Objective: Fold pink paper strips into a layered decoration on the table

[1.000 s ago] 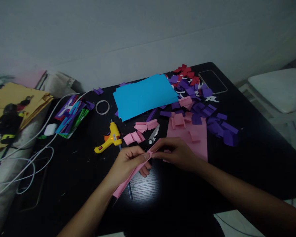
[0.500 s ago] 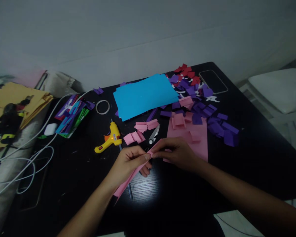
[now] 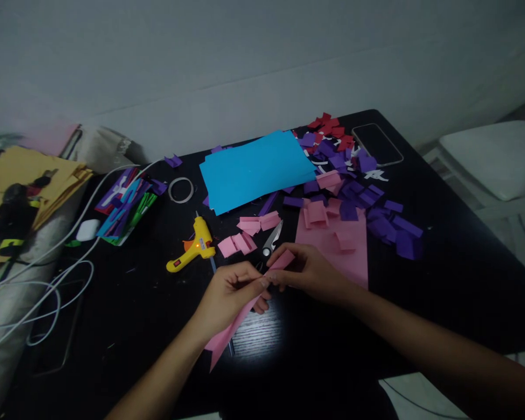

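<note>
Both hands hold one long folded strip of pink paper (image 3: pixel 227 336) above the front of the black table. My left hand (image 3: pixel 230 291) pinches it near the middle, with the lower end hanging out below the wrist. My right hand (image 3: pixel 308 269) grips it close to the upper end, fingertips meeting those of the left. Just beyond the hands lie scissors (image 3: pixel 273 238), their handles partly hidden. Small folded pink pieces (image 3: pixel 237 244) rest behind them. A pink sheet (image 3: pixel 354 267) with several folded pieces on it lies beside my right hand.
A yellow glue gun (image 3: pixel 195 248) with a lit light lies left of the hands. Blue sheets (image 3: pixel 258 169), a tape roll (image 3: pixel 181 190), purple scraps (image 3: pixel 389 227), red scraps (image 3: pixel 332 128) and a phone (image 3: pixel 378 144) lie farther back. White cables (image 3: pixel 76 274) loop at the left.
The pink strip has turned and its upper end now shows between the right fingers. My right hand has shifted slightly, and the strip's lower end opens wider.
</note>
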